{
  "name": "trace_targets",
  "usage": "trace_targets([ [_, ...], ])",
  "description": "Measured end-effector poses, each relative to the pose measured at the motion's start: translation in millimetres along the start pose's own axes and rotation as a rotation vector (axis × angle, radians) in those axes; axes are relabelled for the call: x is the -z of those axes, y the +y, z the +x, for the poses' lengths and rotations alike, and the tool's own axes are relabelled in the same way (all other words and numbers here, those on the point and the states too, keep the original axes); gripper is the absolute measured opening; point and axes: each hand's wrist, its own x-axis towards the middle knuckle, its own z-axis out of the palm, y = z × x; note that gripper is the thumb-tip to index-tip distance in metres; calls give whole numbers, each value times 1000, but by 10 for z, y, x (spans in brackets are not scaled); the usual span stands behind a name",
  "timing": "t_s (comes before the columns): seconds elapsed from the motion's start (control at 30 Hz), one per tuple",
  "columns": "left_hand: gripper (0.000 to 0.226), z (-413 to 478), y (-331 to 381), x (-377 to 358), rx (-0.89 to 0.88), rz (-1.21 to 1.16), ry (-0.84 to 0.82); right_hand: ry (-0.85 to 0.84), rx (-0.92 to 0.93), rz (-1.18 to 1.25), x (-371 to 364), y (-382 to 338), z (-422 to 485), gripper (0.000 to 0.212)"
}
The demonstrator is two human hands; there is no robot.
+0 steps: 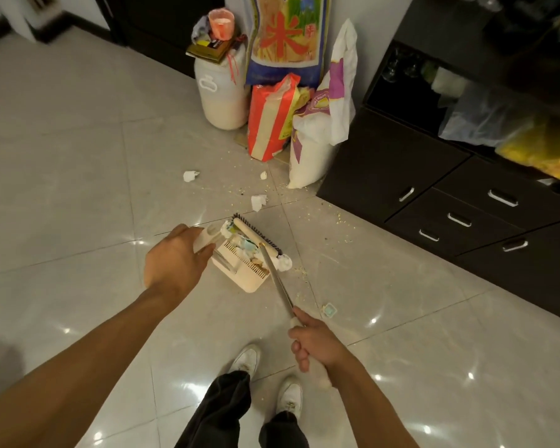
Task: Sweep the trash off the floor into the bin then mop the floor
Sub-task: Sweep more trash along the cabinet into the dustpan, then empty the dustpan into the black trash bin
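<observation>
Sweeping: your left hand (175, 257) grips dustpan (249, 278), right hand (317, 344) clasps broom (278, 282); next, gather tissue scraps (258, 202) beyond dustpan.

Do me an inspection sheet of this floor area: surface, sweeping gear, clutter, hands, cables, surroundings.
Surface: glossy pale tiled floor; crumbs scattered near the sacks.
Job's things: dustpan holding swept trash; broom head at its mouth; bin and mop not in view.
Clutter: tissue wads loose beyond the dustpan; blue packet beside the right hand.
Hands: left hand grips the dustpan handle; right hand grips the broom handle.
Cables: nothing seen.
Surroundings: rice sacks, white jug, dark drawers.
</observation>
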Motion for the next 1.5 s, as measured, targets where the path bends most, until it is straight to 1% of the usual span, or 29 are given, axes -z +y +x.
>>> trace_targets([
  [0.17, 27, -330, -105, 553, 81, 36, 116, -77, 37, -22, -223, -191, -165, 68],
  [0.3, 27, -609, -293, 998, 172, 63, 212, -158, 78, -115, -511, -363, -334, 71],
  [0.4, 28, -795, -503, 1354, 246, 97, 262, -205, 102, -206, -808, -499, -480, 71],
  [0.57, 33, -1047, -998, 1946, 346, 105, 298, -284, 96, -350, -1552, -754, -609, 72],
  [0.87, 34, -1240, -2417, 2853, 519, 101, 318, -390, 72, -533, -3350, -1075, -632, 71],
  [1.13, 34, -1263, -3621, 3424, 685, 93, 380, -510, 50, -649, -4765, -1384, -477, 67],
  [1.33, 35, -956, -4559, 3699, 825, 77, 462, -553, 38, -751, -5768, -1837, -58, 66],
  [1.5, 35, -436, -5411, 3946, 936, 76, 503, -585, 33, -809, -6685, -2440, 409, 68],
])
